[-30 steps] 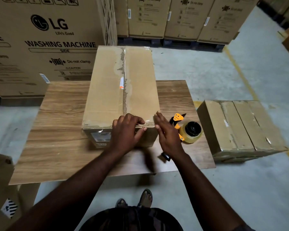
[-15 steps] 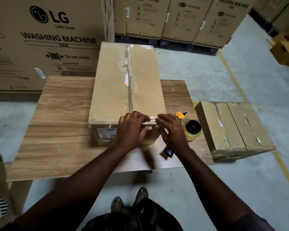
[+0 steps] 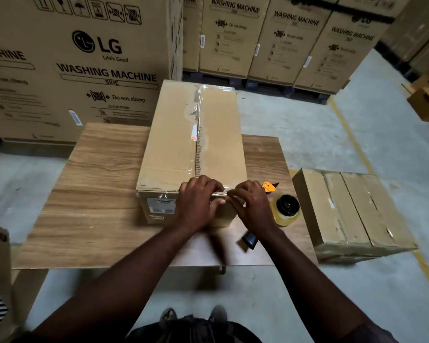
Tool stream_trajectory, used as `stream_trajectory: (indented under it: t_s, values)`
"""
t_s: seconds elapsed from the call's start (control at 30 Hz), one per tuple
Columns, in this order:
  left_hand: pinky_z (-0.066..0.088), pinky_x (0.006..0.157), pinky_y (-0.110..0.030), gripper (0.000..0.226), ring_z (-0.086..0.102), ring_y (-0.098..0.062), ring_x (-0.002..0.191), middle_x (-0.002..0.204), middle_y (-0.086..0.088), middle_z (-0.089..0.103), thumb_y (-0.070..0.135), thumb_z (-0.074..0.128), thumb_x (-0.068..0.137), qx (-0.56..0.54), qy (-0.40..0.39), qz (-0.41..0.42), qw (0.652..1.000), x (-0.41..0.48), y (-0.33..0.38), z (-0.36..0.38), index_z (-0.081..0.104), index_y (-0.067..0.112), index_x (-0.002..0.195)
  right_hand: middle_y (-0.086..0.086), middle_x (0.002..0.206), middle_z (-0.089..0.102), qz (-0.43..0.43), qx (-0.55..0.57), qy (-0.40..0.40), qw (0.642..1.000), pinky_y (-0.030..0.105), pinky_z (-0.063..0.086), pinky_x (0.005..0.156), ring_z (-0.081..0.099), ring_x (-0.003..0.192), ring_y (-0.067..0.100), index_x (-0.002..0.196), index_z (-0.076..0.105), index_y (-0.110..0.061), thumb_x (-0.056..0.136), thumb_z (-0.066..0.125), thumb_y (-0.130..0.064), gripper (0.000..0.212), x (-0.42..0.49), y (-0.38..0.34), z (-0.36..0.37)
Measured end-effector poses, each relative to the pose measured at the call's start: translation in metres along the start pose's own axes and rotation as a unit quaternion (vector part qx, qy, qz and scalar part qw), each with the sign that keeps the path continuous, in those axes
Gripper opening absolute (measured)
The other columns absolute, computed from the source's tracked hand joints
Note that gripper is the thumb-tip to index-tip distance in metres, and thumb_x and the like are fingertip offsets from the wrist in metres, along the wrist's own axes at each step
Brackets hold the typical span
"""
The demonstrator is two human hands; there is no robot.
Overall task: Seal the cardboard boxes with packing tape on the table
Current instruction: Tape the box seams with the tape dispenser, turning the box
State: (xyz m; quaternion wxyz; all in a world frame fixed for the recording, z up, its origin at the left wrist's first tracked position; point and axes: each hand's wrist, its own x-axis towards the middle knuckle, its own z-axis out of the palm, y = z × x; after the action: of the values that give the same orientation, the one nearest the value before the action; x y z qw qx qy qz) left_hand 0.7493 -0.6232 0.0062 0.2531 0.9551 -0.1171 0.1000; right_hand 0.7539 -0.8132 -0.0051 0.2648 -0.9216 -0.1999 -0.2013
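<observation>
Left hand (image 3: 198,203) fingers (image 3: 203,182) curled over near top edge of long brown cardboard box (image 3: 178,144), gripping it. Right hand (image 3: 253,206) fingers (image 3: 243,188) pinch clear tape strip (image 3: 224,193) there. Box mid wood-grain table (image 3: 97,194). Yellow-roll tape dispenser (image 3: 285,209) partly hidden behind right hand. Taped brown carton (image 3: 352,214) on floor at right.

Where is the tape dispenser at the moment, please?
In the head view, the tape dispenser lies near the table's right edge, just right of the right hand and the box.
</observation>
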Motion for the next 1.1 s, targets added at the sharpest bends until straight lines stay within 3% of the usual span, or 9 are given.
stream_trajectory:
  t_s: [0.17, 0.27, 0.33, 0.5, 0.57, 0.63, 0.73, 0.9, 1.1]
  values:
    - [0.038, 0.086, -0.037, 0.044, 0.054, -0.019, 0.103, 0.109, 0.011, 0.058, 0.032, 0.083, 0.070, -0.001, -0.037, -0.013, 0.999, 0.002, 0.000, -0.001, 0.061, 0.037, 0.108, 0.003, 0.099, 0.062, -0.004, 0.000, -0.028, 1.000, 0.042, 0.046, 0.076, 0.054, 0.090, 0.028, 0.103, 0.073, -0.015, 0.081, 0.061, -0.010, 0.025, -0.007, -0.002, -0.007]
    - [0.044, 0.087, -0.041, 0.027, 0.055, -0.019, 0.098, 0.099, 0.011, 0.060, 0.037, 0.077, 0.076, -0.087, -0.038, 0.006, 0.995, 0.005, -0.011, -0.012, 0.065, 0.036, 0.100, 0.001, 0.095, 0.060, 0.006, -0.029, -0.050, 0.998, 0.039, 0.041, 0.074, 0.053, 0.088, 0.026, 0.094, 0.069, -0.021, 0.086, 0.065, -0.031, 0.013, 0.003, -0.017, -0.006]
    - [0.045, 0.084, -0.042, 0.017, 0.056, -0.021, 0.094, 0.094, 0.010, 0.061, 0.035, 0.075, 0.079, -0.076, -0.008, 0.014, 0.997, 0.003, -0.025, -0.020, 0.067, 0.034, 0.095, 0.000, 0.092, 0.059, 0.002, -0.018, -0.049, 0.999, 0.038, 0.040, 0.071, 0.053, 0.085, 0.026, 0.090, 0.066, -0.021, 0.088, 0.070, -0.029, 0.009, 0.008, -0.019, -0.002]
    - [0.041, 0.082, -0.038, 0.044, 0.053, -0.022, 0.099, 0.106, 0.009, 0.059, 0.017, 0.082, 0.074, -0.007, -0.023, 0.025, 0.999, -0.013, -0.049, -0.031, 0.062, 0.037, 0.108, -0.001, 0.096, 0.057, 0.005, -0.013, -0.064, 0.998, 0.037, 0.038, 0.072, 0.053, 0.088, 0.027, 0.095, 0.065, -0.021, 0.077, 0.075, -0.010, 0.024, 0.002, -0.009, 0.001]
    - [0.039, 0.083, -0.037, 0.040, 0.052, -0.020, 0.099, 0.104, 0.011, 0.057, 0.029, 0.083, 0.073, -0.003, -0.025, 0.015, 1.000, -0.012, -0.046, -0.030, 0.061, 0.037, 0.106, -0.001, 0.098, 0.056, 0.010, -0.038, -0.073, 0.997, 0.034, 0.032, 0.072, 0.051, 0.091, 0.027, 0.097, 0.064, -0.023, 0.071, 0.076, -0.011, 0.031, 0.005, -0.016, 0.001]
    - [0.038, 0.082, -0.037, 0.029, 0.052, -0.017, 0.096, 0.099, 0.012, 0.058, 0.047, 0.077, 0.077, -0.013, -0.010, -0.005, 1.000, -0.008, -0.041, -0.028, 0.063, 0.036, 0.101, -0.001, 0.099, 0.057, 0.006, -0.027, -0.079, 0.997, 0.035, 0.033, 0.073, 0.049, 0.093, 0.023, 0.098, 0.064, -0.023, 0.081, 0.071, -0.028, 0.019, 0.014, -0.028, 0.004]
    - [0.038, 0.081, -0.037, 0.021, 0.054, -0.018, 0.095, 0.097, 0.012, 0.058, 0.050, 0.067, 0.082, -0.016, 0.001, -0.019, 1.000, -0.007, -0.039, -0.026, 0.065, 0.036, 0.098, -0.002, 0.096, 0.058, 0.016, 0.015, -0.083, 0.996, 0.037, 0.036, 0.073, 0.050, 0.092, 0.022, 0.095, 0.066, -0.024, 0.087, 0.059, -0.044, 0.023, 0.024, -0.038, 0.015]
    - [0.036, 0.081, -0.036, 0.028, 0.052, -0.020, 0.098, 0.102, 0.011, 0.058, 0.029, 0.077, 0.078, -0.021, -0.009, -0.014, 1.000, -0.008, -0.036, -0.023, 0.064, 0.036, 0.102, -0.004, 0.099, 0.057, -0.003, 0.023, -0.063, 0.998, 0.038, 0.038, 0.075, 0.049, 0.094, 0.021, 0.097, 0.068, -0.024, 0.084, 0.067, -0.036, 0.018, 0.015, -0.023, 0.016]
    - [0.035, 0.081, -0.036, 0.022, 0.052, -0.020, 0.100, 0.102, 0.010, 0.059, 0.041, 0.069, 0.081, -0.074, -0.020, -0.003, 0.997, -0.004, -0.005, -0.010, 0.065, 0.036, 0.102, -0.005, 0.097, 0.056, 0.032, 0.031, -0.049, 0.998, 0.043, 0.042, 0.078, 0.051, 0.093, 0.023, 0.094, 0.067, -0.024, 0.077, 0.070, -0.031, 0.018, 0.010, 0.002, -0.001]
